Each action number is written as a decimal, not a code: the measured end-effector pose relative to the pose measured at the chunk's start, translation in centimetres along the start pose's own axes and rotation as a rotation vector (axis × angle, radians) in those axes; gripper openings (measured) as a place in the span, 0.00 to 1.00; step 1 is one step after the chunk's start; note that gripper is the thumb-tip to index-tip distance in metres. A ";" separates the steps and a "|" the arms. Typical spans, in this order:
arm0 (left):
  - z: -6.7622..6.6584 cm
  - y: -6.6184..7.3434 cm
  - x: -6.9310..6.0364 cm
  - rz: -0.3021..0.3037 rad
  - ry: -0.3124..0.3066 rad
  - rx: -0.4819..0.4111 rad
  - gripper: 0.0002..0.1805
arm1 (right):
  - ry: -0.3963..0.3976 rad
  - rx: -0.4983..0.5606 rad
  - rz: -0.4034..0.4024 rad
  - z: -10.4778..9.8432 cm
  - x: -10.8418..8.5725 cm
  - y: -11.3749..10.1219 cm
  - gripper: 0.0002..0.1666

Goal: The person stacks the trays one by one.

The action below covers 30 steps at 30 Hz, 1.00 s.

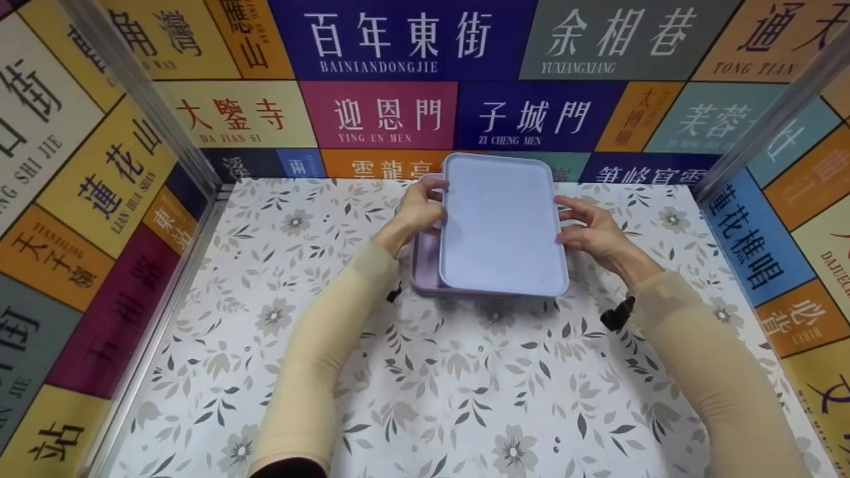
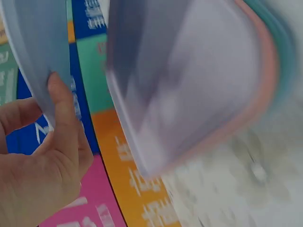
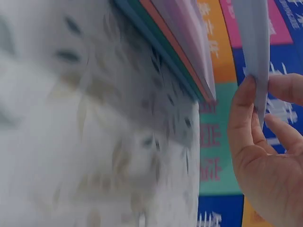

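Observation:
A light blue rectangular tray [image 1: 501, 226] with a low rim is held above a stack of trays. My left hand [image 1: 423, 211] pinches its left edge, thumb and fingers on either side of the rim. The right hand [image 1: 591, 229] pinches the opposite edge; in the right wrist view the blue tray [image 3: 255, 42] appears edge-on between thumb and fingers. Below lies a lilac tray [image 2: 189, 94], uppermost in the stack. Under it show a pink-orange tray [image 2: 268, 75] and a teal tray [image 2: 286, 56]. The right wrist view also shows a blue layer at the stack's bottom.
The stack stands on a table [image 1: 425, 392] covered with a floral cloth, near its back edge. Behind rises a panel [image 1: 392, 113] of coloured blocks with Chinese lettering. Similar side panels [image 1: 80, 219] and metal frame posts [image 1: 153, 99] bound the table.

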<state>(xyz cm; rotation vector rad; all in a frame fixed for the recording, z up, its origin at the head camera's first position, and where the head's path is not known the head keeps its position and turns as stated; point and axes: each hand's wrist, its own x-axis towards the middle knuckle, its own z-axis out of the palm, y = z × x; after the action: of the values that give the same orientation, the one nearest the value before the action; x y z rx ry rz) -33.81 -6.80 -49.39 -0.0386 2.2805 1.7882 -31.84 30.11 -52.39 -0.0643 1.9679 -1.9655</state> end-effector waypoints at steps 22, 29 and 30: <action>-1.9 -4.2 2.1 0.002 0.217 0.553 0.28 | 0.137 -0.358 -0.010 5.9 5.2 2.3 0.50; -1.3 -5.5 1.6 -0.003 0.254 0.584 0.27 | 0.126 -0.422 -0.033 6.1 5.1 3.1 0.44; -1.2 -5.7 1.5 0.002 0.258 0.587 0.27 | 0.121 -0.430 -0.033 6.2 4.9 3.1 0.43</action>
<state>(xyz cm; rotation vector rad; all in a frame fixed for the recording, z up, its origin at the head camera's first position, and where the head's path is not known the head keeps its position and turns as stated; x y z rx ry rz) -34.52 -9.22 -54.84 -0.1694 2.8968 1.0996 -34.03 22.85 -56.29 -0.0878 2.4513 -1.5629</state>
